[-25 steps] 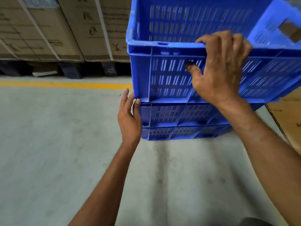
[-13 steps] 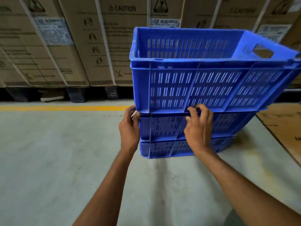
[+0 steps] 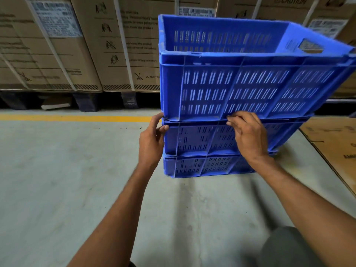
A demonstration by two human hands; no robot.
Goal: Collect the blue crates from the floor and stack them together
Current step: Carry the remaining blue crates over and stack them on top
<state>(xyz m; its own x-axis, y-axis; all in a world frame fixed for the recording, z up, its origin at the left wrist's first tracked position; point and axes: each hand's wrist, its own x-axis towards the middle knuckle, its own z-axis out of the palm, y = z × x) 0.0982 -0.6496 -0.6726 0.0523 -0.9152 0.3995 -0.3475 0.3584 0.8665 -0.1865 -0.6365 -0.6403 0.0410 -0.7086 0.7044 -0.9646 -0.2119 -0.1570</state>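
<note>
Blue crates (image 3: pixel 221 132) stand nested three high on the concrete floor (image 3: pixel 57 180), before strapped cartons (image 3: pixel 86 45). Head view: your left hand (image 3: pixel 152 139) grips the stack's near-left corner at the middle crate's rim; your right hand (image 3: pixel 248 135) curls fingers into the seam beneath the top crate (image 3: pixel 250 83).

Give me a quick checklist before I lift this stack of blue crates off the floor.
1. Top crate seated on middle crate: cannot tell; near left corner shows a small gap.
2. Bottom crate flat on floor: ok.
3. Left hand on the stack's corner: ok, at the seam.
4. Right hand on front wall: ok, fingertips at the seam.
5. Top crate empty: cannot tell; its bottom is hidden.
6. Floor around feet free: ok on the left; flat cardboard on the right.
</note>
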